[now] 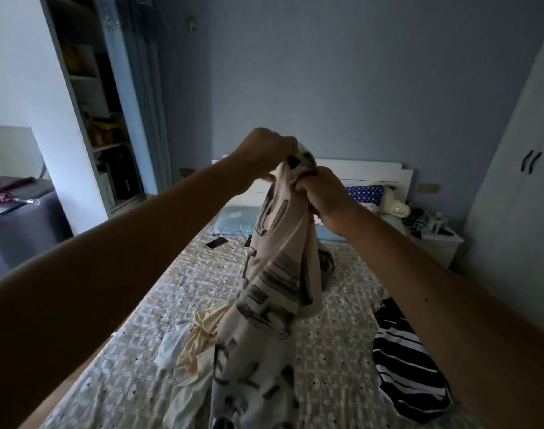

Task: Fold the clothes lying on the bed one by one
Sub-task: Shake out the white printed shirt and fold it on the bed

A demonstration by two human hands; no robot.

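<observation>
— Two hands are raised over the bed (178,283), close together. What do they hold?
— One piece of clothing: a cream patterned garment (274,280) with grey and black blocks on it. The left hand (266,153) has its fingers curled tight on the bunched top edge. The right hand (321,191) is just beside it and a little lower, its fingers clenched round the same bunch.
— Where is the rest of the cloth?
— It hangs from the two fists in a long, twisted fall above the middle of the bed. Its lower part runs out of the bottom of the view, so whether it rests on the checked bedspread cannot be told.
— What else lies among the clothes?
— A crumpled heap (196,339) of pale yellow and white clothes lies on the bedspread, touching the left side of the hanging cloth. A striped garment (404,366), black and white, lies on the right part of the bed, partly behind the right forearm and apart from the heap.
— And farther back?
— A dark phone (216,243) lies on the bedspread near a light blue pillow (233,221), below the white headboard (357,171). A polka-dot pillow (365,191) and a cream plush toy (394,204) lie toward the right end. A white nightstand (434,246) with small clutter stands beside the bed, a white wardrobe (527,181) stands at the right, and open shelves (94,103) stand at the left.
</observation>
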